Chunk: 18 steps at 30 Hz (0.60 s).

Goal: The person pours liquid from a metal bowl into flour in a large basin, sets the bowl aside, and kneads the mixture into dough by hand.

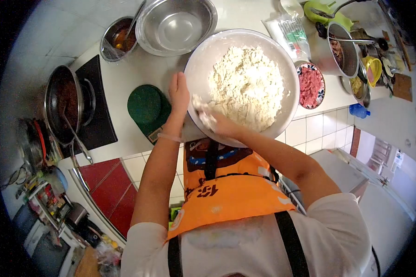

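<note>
A large metal bowl (201,64) stands on the counter with a heap of shaggy, floury dough (247,87) inside it. Against the bowl's left outer side lies my left hand (179,94), its fingers stretched out and pointing away from me. My right hand (212,120) is inside the bowl at the near left, beside the dough. Its fingers are coated in flour or dough and smeared by motion, so their grip is unclear. To the left of my left hand sits a dark green kitchen scale (148,108).
An empty steel basin (171,27) and a small pot (118,46) stand behind. At left, a wok (64,99) with a spoon sits on a black stove (97,92). Right of the bowl are a dish of minced meat (310,86) and a tall pot (328,53).
</note>
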### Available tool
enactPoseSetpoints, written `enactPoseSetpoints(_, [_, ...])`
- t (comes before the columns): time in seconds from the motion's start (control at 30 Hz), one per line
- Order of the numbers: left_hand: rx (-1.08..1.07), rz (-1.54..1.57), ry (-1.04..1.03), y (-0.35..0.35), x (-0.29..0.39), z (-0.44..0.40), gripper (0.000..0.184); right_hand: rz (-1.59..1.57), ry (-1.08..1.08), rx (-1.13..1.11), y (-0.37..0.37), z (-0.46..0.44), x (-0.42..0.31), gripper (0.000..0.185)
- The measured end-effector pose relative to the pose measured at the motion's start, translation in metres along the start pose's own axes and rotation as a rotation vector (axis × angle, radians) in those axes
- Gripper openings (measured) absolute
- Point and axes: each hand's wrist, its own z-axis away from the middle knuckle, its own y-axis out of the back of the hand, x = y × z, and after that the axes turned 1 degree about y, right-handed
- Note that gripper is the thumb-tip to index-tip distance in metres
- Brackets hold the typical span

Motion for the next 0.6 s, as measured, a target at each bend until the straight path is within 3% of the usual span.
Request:
enactPoseSetpoints(0.1, [-0.023, -0.017, 0.014, 0.003, 0.005, 0.002, 0.033, 0.092, 0.192, 0.391, 0.006, -0.062, 0.012, 0.043])
enactPoseSetpoints(0.17, [-0.051, -0.044, 0.023, 0.005, 0.007, 0.002, 0.033, 0.063, -0.060, 0.604, 0.035, -0.101, 0.003, 0.044])
enactPoseSetpoints(0.23, [-0.011, -0.118, -0.004, 0.004, 0.006, 0.004, 0.036, 0.026, 0.030, 0.708, 0.060, -0.117, 0.008, 0.044])
enactPoseSetpoints(0.27, [-0.009, -0.116, -0.005, 0.003, 0.007, 0.005, 0.036, 0.066, 0.062, 0.937, 0.068, -0.122, 0.020, 0.040])
enactPoseSetpoints(0.3, [-0.012, -0.098, 0.024, 0.003, 0.010, 0.006, 0.037, 0.190, -0.164, 0.902, 0.091, -0.103, -0.015, 0.038])
enactPoseSetpoints(0.33, [-0.015, -0.081, 0.053, 0.004, 0.012, 0.006, 0.038, 0.246, -0.188, 0.830, 0.111, -0.101, -0.003, 0.037])
enactPoseSetpoints(0.47, [0.045, -0.101, 0.041, -0.005, -0.025, -0.001, 0.040, 1.175, -0.197, 0.493, 0.151, -0.068, -0.025, 0.034])
enactPoseSetpoints(0.6, [0.000, 0.018, 0.068, -0.004, -0.025, -0.001, 0.036, 1.092, -0.401, 0.269, 0.131, -0.082, -0.017, 0.042])
